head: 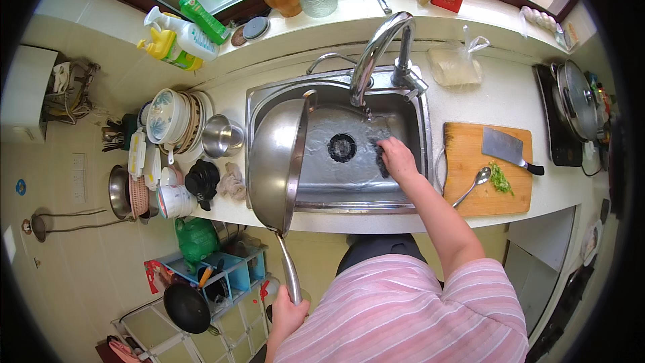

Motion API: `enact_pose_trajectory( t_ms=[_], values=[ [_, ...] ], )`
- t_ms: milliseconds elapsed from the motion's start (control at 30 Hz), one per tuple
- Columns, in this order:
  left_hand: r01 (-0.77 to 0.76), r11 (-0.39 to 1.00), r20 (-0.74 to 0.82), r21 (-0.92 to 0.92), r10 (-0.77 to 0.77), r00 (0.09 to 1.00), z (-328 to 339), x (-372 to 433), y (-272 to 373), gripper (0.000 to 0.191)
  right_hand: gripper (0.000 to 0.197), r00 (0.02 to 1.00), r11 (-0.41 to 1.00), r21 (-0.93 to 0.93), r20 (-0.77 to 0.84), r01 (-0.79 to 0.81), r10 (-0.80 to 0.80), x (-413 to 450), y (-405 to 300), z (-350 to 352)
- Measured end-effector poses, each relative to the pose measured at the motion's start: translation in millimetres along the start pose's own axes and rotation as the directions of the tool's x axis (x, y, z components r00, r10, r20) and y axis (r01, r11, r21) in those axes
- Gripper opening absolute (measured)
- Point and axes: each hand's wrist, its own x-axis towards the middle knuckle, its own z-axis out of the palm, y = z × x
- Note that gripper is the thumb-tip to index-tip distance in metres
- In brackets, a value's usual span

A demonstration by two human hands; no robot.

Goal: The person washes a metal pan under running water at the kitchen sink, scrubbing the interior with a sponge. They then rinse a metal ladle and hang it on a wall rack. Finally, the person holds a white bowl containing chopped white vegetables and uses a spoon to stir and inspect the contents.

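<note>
My left hand (289,313) grips the metal handle of a stainless steel wok (274,156), which stands tilted on its side over the left part of the sink. In my right hand (399,159) is a dark scrubbing pad (383,161), held inside the stainless steel sink (363,196) under the tap. Water runs from the curved chrome faucet (370,55) and spreads over the basin floor. The round drain strainer (342,147) lies between the wok and my right hand.
Right of the sink, a wooden cutting board (463,171) holds a cleaver (504,146), a spoon (476,181) and chopped greens (499,179). Stacked bowls (166,116) and a steel cup (216,136) stand to the left. A tied plastic bag (456,68) lies behind the board.
</note>
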Motion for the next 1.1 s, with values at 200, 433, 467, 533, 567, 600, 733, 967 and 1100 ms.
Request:
enact_pose_trajectory(
  t_ms=[200,433,467,533,567,600,733,967,1100],
  values=[
    [0.02,1.0,0.047,-0.015,-0.019,0.999,-8,2,12,0.027,0.028,0.823,0.944,-0.31,0.504,-0.111,0.262,-10,68,47],
    [-0.02,1.0,0.001,-0.022,0.02,1.0,-5,4,11,0.027,0.028,0.91,0.999,0.035,-0.413,0.033,-0.015,82,-14,-67],
    [-0.013,1.0,0.006,-0.02,0.013,1.0,-6,5,12,0.027,0.027,0.902,1.0,-0.002,-0.432,0.026,-0.024,98,-21,-79],
    [-0.023,1.0,0.01,-0.002,0.023,1.0,-8,5,12,0.028,0.027,0.892,0.998,-0.069,-0.451,-0.008,-0.024,126,-25,-91],
    [-0.041,0.999,0.009,0.012,0.041,0.999,-8,6,10,0.028,0.027,0.914,0.992,-0.116,-0.406,-0.05,-0.001,140,-21,-92],
    [-0.059,0.998,0.008,0.026,0.058,0.998,-7,7,8,0.028,0.024,0.918,0.986,-0.148,-0.396,-0.082,0.017,151,-18,-90],
    [-0.071,0.997,-0.021,0.022,0.072,0.997,3,14,-18,0.029,0.018,0.947,0.965,-0.1,-0.239,-0.244,0.214,177,-12,-86],
    [-0.055,0.998,-0.005,-0.024,0.055,0.998,0,16,-18,0.032,0.019,0.97,0.947,-0.218,-0.092,-0.238,0.223,222,27,-42],
    [-0.037,0.996,-0.005,-0.086,0.037,0.999,2,19,-21,0.033,0.02,0.974,0.985,-0.105,-0.198,-0.135,0.113,213,30,-37]
  ],
)
